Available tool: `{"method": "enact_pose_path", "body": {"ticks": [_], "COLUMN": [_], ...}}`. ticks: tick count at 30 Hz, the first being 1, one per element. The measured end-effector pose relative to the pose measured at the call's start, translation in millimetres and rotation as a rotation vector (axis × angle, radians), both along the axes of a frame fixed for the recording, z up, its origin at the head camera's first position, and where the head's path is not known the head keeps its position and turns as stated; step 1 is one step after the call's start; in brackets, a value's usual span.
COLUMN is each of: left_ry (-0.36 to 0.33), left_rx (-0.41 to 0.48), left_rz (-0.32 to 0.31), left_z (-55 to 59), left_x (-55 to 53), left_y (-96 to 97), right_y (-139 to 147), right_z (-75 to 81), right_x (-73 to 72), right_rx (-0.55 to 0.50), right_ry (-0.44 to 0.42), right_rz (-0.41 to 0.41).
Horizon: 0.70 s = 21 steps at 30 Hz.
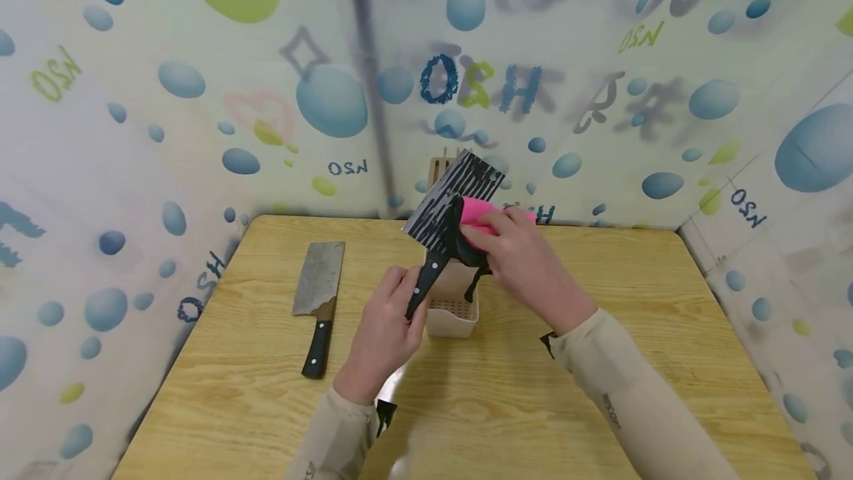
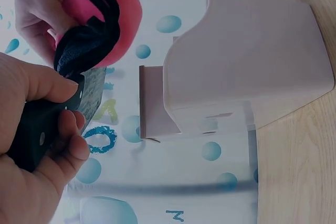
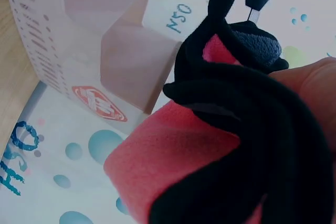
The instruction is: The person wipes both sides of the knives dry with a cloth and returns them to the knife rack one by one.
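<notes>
In the head view, my left hand (image 1: 383, 324) grips the black riveted handle of a cleaver (image 1: 432, 215), whose broad blade looks streaked dark and light and points up and away. A pink cloth with black edging (image 1: 478, 212) is pinched in my right hand (image 1: 533, 265) and lies against the blade near the handle. The left wrist view shows the left thumb and fingers (image 2: 68, 90) around the handle. In the right wrist view the cloth (image 3: 173, 145) hangs in folds and hides most of the blade.
A second cleaver (image 1: 320, 280), with a brown patch near its black handle, lies flat on the wooden table (image 1: 253, 406) at left. Behind my hands stands a pale knife holder (image 1: 453, 326) with a slotted bottom. A patterned curtain (image 1: 266, 95) surrounds the table.
</notes>
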<state>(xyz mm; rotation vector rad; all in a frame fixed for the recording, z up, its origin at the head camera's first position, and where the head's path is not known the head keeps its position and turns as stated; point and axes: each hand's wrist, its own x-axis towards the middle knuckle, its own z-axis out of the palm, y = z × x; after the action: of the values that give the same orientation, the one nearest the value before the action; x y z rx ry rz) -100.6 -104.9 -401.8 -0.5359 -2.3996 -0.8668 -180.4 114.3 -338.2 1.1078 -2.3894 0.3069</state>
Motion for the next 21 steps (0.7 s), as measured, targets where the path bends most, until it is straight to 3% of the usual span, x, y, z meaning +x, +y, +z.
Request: {"method": "enact_pose_path", "body": {"ticks": [15, 21], "left_ry": [-0.005, 0.002], "left_rx": [-0.038, -0.04], "left_rz": [-0.015, -0.02], "left_z": [-1.4, -1.2], "left_x": [5.2, 7.2], "left_y": [-1.3, -1.5], "right_y": [20, 22], "right_z": [8.9, 8.1], "right_x": [-30.6, -34.5], "right_rx": [-0.093, -0.115], "right_ry": [-0.103, -0.105], "right_rz": [-0.104, -0.115]}}
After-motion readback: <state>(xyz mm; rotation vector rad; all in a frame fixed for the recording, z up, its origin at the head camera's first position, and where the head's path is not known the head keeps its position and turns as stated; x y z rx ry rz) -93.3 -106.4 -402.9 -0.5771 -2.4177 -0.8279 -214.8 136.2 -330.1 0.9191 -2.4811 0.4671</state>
